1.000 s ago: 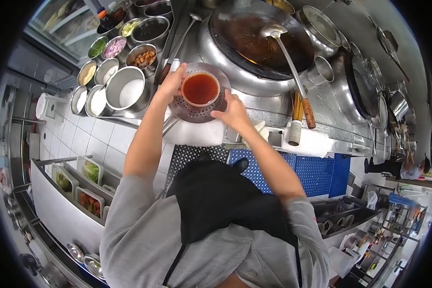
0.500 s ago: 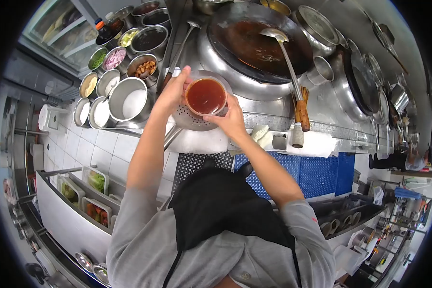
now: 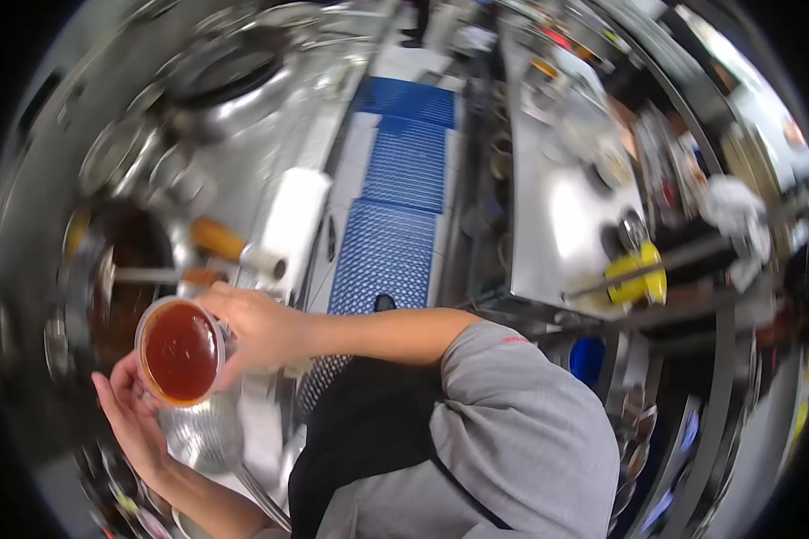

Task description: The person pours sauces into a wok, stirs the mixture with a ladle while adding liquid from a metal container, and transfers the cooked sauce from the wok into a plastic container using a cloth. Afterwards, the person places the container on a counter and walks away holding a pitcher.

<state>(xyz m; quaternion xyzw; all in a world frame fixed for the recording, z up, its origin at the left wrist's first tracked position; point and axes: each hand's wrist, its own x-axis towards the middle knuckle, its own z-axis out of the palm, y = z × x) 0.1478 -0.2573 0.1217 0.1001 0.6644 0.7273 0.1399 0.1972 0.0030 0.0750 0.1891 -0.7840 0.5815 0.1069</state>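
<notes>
A round clear container of red-brown liquid [image 3: 182,352] is held up at the left of the view. My right hand [image 3: 253,331] grips its right side, fingers wrapped round the wall. Close below its lower left edge is my left hand [image 3: 135,415], with the fingers spread and the palm toward the container. Under the container lies a perforated metal strainer [image 3: 202,437], its handle running down to the right. Behind the container, the dark wok [image 3: 126,260] is partly hidden, with a ladle [image 3: 144,275] across it.
Blue mats [image 3: 382,256] cover the floor ahead. A steel counter [image 3: 571,229] stands on the right, with a yellow object [image 3: 638,275] at its near end. Another wok [image 3: 229,67] sits at the upper left. A person's dark-clothed leg [image 3: 415,22] shows at the top.
The view has turned sharply to the right. The container is away from the strainer, in my right hand, and my left hand has opened beside it.
</notes>
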